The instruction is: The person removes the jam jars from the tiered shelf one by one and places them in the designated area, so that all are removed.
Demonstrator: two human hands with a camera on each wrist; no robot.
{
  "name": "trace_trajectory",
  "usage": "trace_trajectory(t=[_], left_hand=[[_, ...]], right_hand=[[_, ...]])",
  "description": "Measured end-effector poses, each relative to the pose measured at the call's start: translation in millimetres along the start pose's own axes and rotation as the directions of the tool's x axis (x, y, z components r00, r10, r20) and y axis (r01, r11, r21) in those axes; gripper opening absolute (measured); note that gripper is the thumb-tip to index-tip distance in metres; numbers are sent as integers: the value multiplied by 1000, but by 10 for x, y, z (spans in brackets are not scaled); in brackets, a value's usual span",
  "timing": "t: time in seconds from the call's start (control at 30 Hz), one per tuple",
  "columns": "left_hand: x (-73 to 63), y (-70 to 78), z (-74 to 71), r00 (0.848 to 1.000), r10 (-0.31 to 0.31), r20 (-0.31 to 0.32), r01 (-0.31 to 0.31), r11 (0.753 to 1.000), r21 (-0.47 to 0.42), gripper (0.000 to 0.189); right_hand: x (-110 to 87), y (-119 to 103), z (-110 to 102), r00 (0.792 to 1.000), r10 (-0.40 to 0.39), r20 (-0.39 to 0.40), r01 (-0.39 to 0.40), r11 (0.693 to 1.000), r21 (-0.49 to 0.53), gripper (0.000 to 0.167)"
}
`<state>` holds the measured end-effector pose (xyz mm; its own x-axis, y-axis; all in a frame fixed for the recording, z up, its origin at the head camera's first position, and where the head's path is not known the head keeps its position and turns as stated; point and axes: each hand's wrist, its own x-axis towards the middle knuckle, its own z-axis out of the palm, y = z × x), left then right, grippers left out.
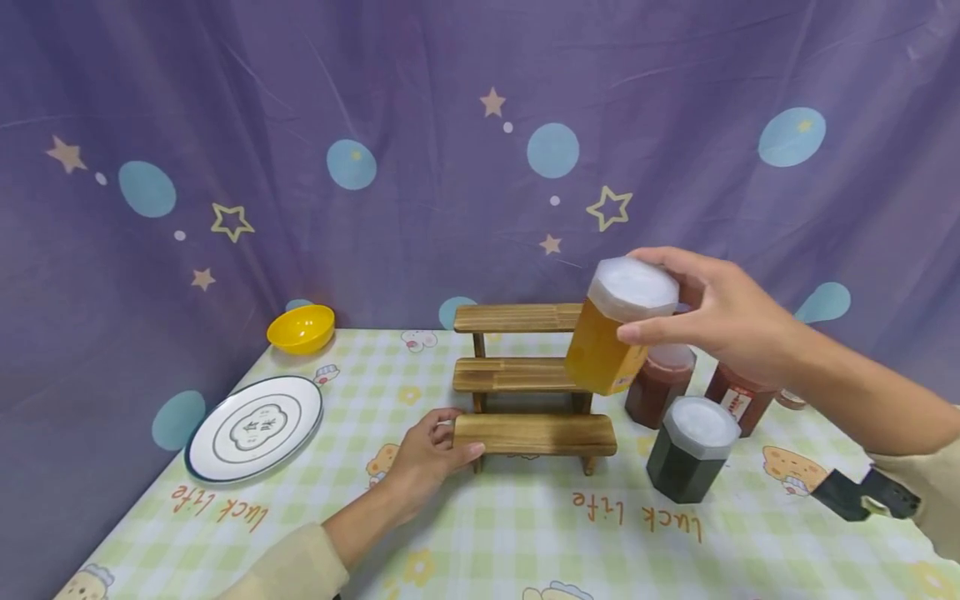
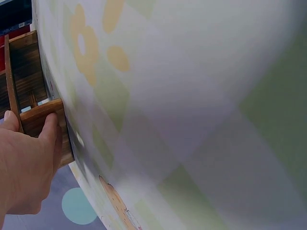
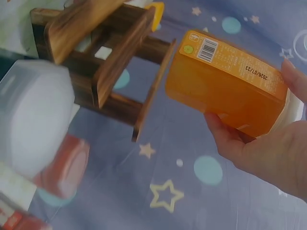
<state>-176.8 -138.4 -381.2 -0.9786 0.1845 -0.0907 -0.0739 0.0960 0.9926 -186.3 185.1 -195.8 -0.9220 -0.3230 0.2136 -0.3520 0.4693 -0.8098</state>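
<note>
My right hand point(image 1: 723, 304) grips an octagonal jar point(image 1: 603, 346) of amber contents by its white-lidded upper part. The jar is tilted in the air before the right side of a three-tier wooden stand point(image 1: 536, 433). A label with a barcode shows on the orange jar point(image 3: 225, 81) in the right wrist view. At the left end of the stand's lowest step, my left hand point(image 1: 427, 457) holds the board, thumb in front and fingers toward the back. The left wrist view has the left hand point(image 2: 29, 163) on the stand's edge point(image 2: 43, 112).
Right of the stand are a dark jar with a frosted lid point(image 1: 690, 458), a reddish-brown jar point(image 1: 660, 387) and another red jar point(image 1: 738, 396). On the left lie a white plate point(image 1: 217, 421) and a yellow bowl point(image 1: 302, 331). A purple curtain point(image 1: 420, 242) hangs behind the checked tablecloth point(image 1: 480, 533).
</note>
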Motion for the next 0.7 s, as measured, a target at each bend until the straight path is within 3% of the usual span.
trace_trajectory(t=[0.37,0.6,0.7], left_hand=[[12,-1,-6,1000,9,6,-9,1000,-5,69],[16,-5,-6,1000,4,6,-4,1000,-3,69],[16,-5,-6,1000,1,4,-1,1000,-5,69]], right_hand=[[-171,268,-393,995,44,-90,-56,989,-137,67],[-328,460,-647,983,80,-167,-122,959,-255,75],[-400,572,-728,976,59,-208,-113,959,-260,76]])
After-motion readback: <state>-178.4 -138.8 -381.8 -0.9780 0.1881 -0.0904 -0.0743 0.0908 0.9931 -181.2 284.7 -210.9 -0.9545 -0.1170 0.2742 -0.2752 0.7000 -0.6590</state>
